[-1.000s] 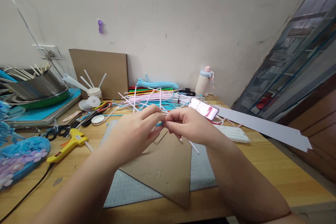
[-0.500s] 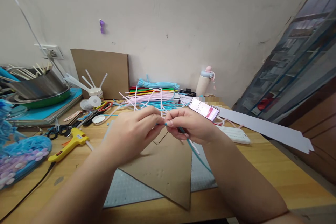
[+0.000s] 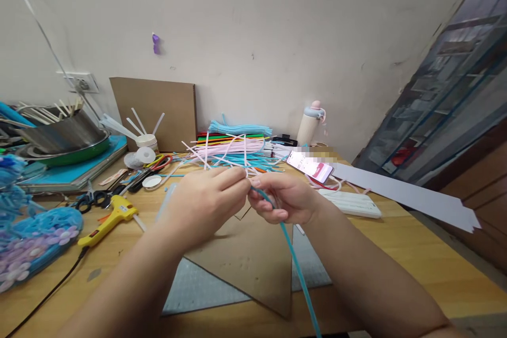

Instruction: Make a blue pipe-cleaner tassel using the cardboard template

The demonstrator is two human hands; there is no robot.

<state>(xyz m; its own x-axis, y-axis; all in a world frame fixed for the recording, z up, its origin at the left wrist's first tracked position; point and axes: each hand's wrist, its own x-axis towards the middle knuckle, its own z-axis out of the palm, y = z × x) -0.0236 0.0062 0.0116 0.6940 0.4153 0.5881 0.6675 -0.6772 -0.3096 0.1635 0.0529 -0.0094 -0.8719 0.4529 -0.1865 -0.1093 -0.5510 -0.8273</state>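
A teal-blue pipe cleaner (image 3: 299,269) runs from the fingertips of both hands down across the front of the table. My left hand (image 3: 216,203) is closed in a pinch at its upper end, where the fingers hide the tip. Just beside it, my right hand (image 3: 287,198) grips the stem between thumb and curled fingers, and the long part hangs out below the palm. Both hands are above a brown cardboard sheet (image 3: 245,264), which lies askew on a grey cutting mat (image 3: 202,288).
Bundles of coloured pipe cleaners (image 3: 233,148) lie at the back. On the left are a yellow glue gun (image 3: 106,222), scissors (image 3: 93,199) and a blue flowered piece (image 3: 43,243). A phone (image 3: 309,165), a white power bank (image 3: 350,203) and a bottle (image 3: 310,124) stand or lie at right.
The pipe cleaner's loose part has swung from along my right forearm to hanging down toward the front. My right hand has turned slightly, its fingers still around the stem.
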